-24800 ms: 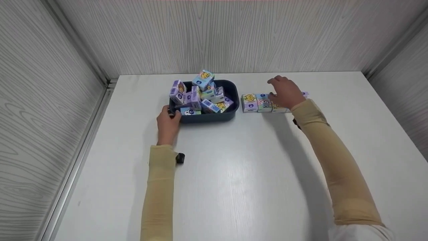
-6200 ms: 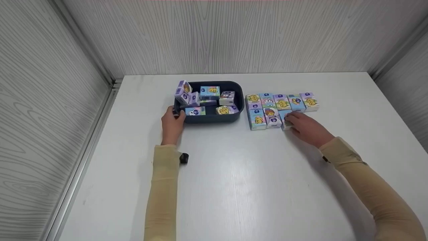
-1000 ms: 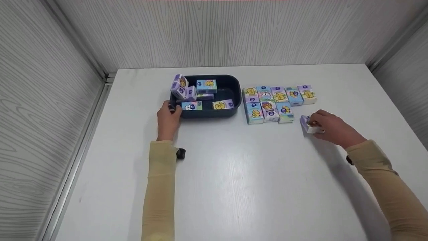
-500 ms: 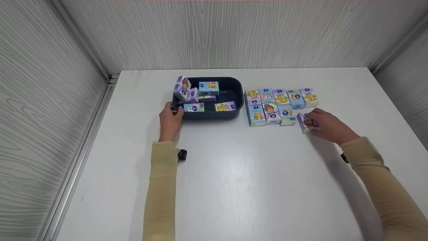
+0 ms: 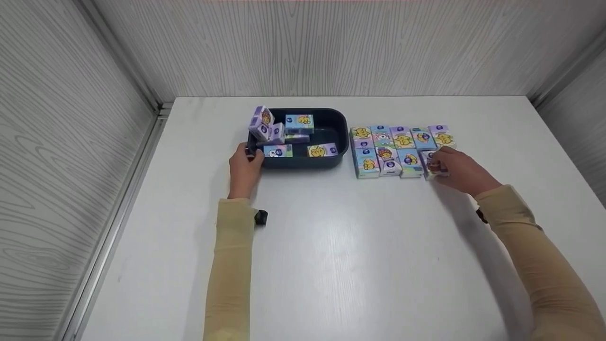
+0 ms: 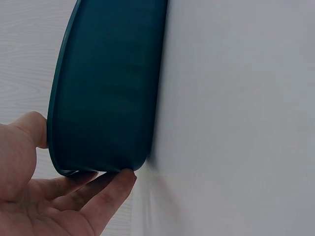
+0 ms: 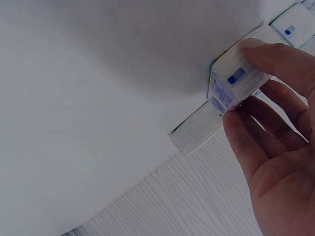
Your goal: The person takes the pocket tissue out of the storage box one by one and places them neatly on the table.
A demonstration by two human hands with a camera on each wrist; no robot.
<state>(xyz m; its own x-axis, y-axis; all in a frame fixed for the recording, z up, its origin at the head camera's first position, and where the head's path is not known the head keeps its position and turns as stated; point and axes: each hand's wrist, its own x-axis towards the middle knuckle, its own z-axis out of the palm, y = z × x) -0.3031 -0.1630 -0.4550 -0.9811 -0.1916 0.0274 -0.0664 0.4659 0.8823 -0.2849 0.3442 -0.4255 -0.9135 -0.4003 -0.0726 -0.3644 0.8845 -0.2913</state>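
My left hand (image 5: 245,173) grips the near left corner of a dark blue-green plastic bin (image 5: 303,162). In the left wrist view the thumb is at the rim of the bin (image 6: 106,88) and the fingers curl against its end wall. Several small cartoon-printed boxes lie jumbled inside, one purple box (image 5: 261,124) leaning up at the left. My right hand (image 5: 464,170) pinches a small purple box (image 5: 429,163) at the right end of the front row, beside a blue box (image 5: 410,162). The right wrist view shows thumb and fingers on opposite sides of the held box (image 7: 236,73).
Right of the bin, a back row of several boxes (image 5: 401,138) lies flat, side by side, against the front row. All of it is on a white table (image 5: 341,246), with wood-grain panels (image 5: 303,47) behind and at both sides.
Over the last second my right hand has brought the purple box leftward, up against the front row. Since the oldest frame, several boxes have gone from the bin to the rows. The left hand stays.
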